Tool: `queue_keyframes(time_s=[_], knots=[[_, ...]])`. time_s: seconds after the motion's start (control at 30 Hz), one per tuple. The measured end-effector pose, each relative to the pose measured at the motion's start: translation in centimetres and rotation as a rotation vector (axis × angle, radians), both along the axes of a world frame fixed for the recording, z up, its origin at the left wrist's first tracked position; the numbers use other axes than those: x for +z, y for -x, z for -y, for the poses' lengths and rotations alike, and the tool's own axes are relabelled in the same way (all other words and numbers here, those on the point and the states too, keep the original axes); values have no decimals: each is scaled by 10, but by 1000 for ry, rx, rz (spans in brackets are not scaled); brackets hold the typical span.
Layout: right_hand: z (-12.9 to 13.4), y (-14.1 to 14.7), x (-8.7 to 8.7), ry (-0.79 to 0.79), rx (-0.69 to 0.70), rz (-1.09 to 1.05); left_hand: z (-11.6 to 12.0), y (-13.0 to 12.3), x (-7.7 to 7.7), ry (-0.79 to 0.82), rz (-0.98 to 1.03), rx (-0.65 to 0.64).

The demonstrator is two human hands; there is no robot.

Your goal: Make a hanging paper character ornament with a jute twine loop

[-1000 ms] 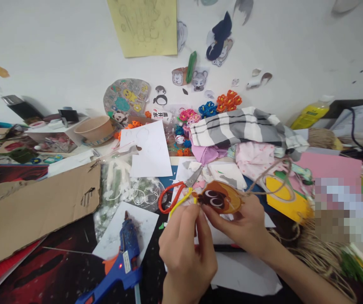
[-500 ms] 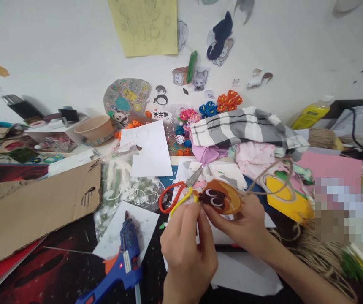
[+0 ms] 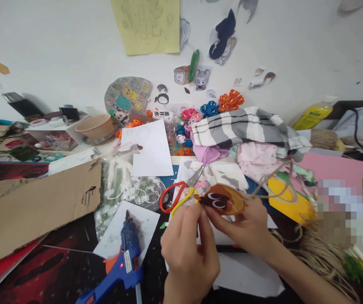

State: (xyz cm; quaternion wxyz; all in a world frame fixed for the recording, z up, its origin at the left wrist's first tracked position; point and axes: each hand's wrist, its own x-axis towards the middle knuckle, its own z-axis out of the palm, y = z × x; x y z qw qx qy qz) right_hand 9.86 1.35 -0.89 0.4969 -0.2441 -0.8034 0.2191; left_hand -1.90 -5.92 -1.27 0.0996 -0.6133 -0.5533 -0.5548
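My right hand (image 3: 245, 226) holds an orange paper cut-out with a dark face and two white eyes (image 3: 222, 200). A length of brown twine (image 3: 274, 177) runs off its right side. My left hand (image 3: 189, 251) pinches the cut-out's left edge, where a yellow strip (image 3: 181, 200) sticks out toward the left. Both hands hover above white paper sheets (image 3: 247, 274) on the dark table. Red-handled scissors (image 3: 175, 193) lie just beyond my left fingertips.
A blue glue gun (image 3: 121, 264) lies at the lower left on white paper. A big cardboard sheet (image 3: 39, 204) covers the left. Striped and pink cloth (image 3: 247, 131), a paper bowl (image 3: 96, 128), twine bundles (image 3: 323, 253) and coloured paper crowd the table.
The hands and the cut-out have barely moved. The cut-out is tilted a little flatter than before, and the view has shifted slightly.
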Motion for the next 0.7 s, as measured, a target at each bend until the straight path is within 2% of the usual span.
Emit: queue_keyframes(time_s=[0.27, 0.7], knots=[[-1, 0, -2, -7, -56, -17, 0, 0, 0, -11, -15, -4], [-1, -1, -2, -14, 16, -37, -2, -1, -2, 3, -41, 5]])
